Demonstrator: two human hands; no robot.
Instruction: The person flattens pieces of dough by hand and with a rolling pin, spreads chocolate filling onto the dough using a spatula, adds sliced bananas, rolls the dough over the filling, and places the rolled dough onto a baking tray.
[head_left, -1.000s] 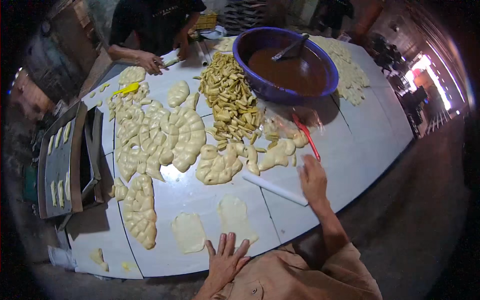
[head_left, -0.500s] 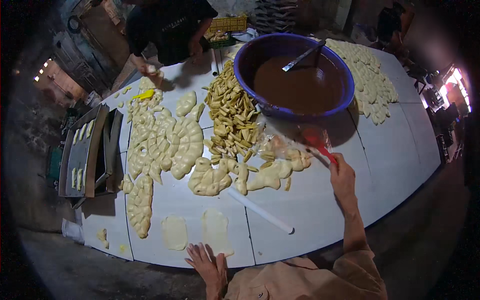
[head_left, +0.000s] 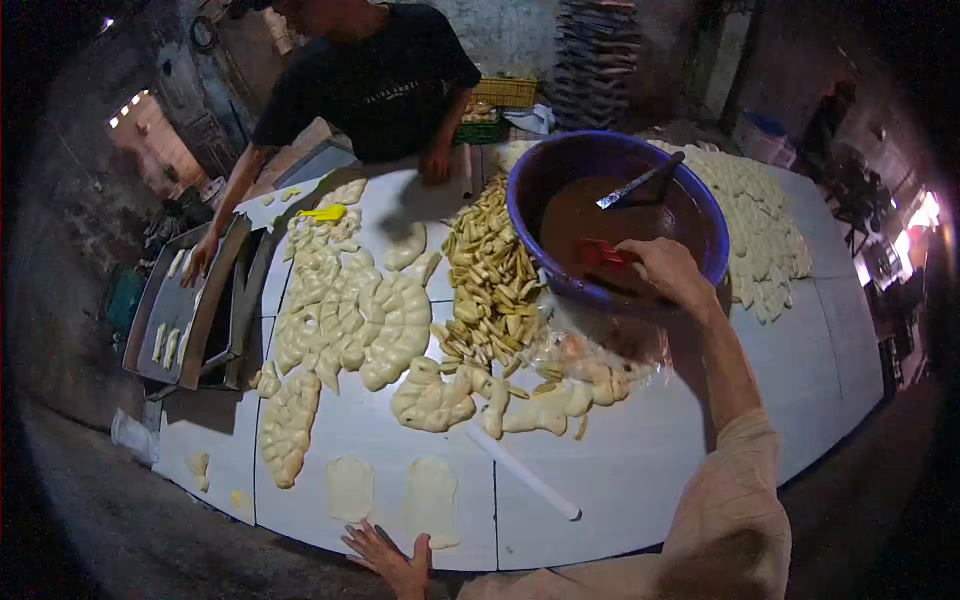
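Note:
My right hand point(head_left: 668, 268) is closed on a red scoop point(head_left: 600, 255), reaching over the near rim of a purple tub point(head_left: 519, 205) into its brown paste point(head_left: 575, 215). A spatula with a dark handle point(head_left: 630, 186) also leans inside the tub. At the table's front edge, my left hand point(head_left: 385, 558) rests with fingers spread, just below two flattened dough sheets, the left sheet point(head_left: 350, 488) and the longer right sheet point(head_left: 431, 495). It holds nothing. A white rolling pin point(head_left: 525, 475) lies to the right of the sheets.
Sliced yellowish pieces point(head_left: 487, 280) are heaped left of the tub, with clear plastic film point(head_left: 600, 350) nearby. Dough portions point(head_left: 350, 315) cover the left; more dough point(head_left: 745, 210) lies far right. A co-worker's hand point(head_left: 200, 258) reaches into trays point(head_left: 175, 320); a yellow scraper point(head_left: 322, 213) lies near.
My right hand has carried the red scoop from beside the tub up into the brown paste. The co-worker's arm has moved to the trays. My left hand stays near the dough sheets.

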